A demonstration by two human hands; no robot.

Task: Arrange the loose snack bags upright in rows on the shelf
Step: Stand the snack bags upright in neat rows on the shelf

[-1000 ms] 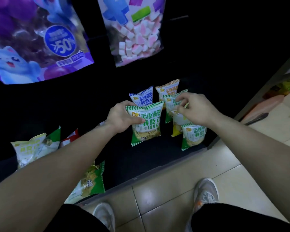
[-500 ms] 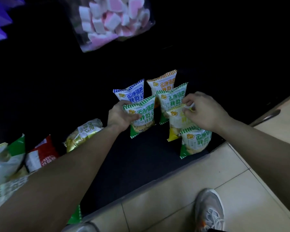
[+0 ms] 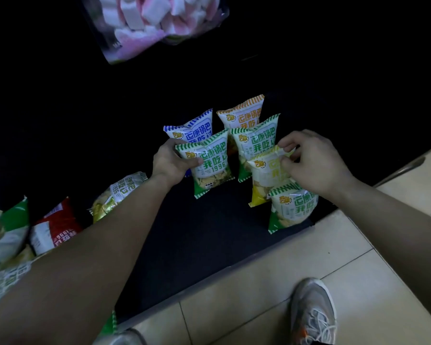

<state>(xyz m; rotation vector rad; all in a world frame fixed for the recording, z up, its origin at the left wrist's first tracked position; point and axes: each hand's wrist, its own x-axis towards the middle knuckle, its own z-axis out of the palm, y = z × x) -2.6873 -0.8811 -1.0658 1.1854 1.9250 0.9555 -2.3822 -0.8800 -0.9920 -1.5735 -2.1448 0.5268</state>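
Small snack bags stand upright in two rows on a low black shelf [image 3: 209, 240]. My left hand [image 3: 171, 161] grips the left edge of a green-striped bag [image 3: 210, 165], with a blue-striped bag [image 3: 193, 127] behind it. My right hand [image 3: 311, 163] pinches the top of a yellow bag [image 3: 264, 180]. In that right row an orange-striped bag [image 3: 244, 113] is farthest, then a green bag [image 3: 256, 141], the yellow bag, and another green bag [image 3: 292, 207] at the shelf's front edge. Loose bags lie at the left: a gold one [image 3: 117, 192], a red one [image 3: 56, 226].
More loose bags [image 3: 5, 227] pile up at the shelf's left end under my left forearm. A clear bag of pink and white marshmallows [image 3: 154, 23] hangs above. Beige floor tiles [image 3: 246, 282] run along the shelf front, with my grey shoe [image 3: 314, 314] on them.
The view has dropped lower and shifted right, bringing the loose bags at the left into sight. Both hands keep their hold on the same bags, and the right hand's bag stands straighter in its row.
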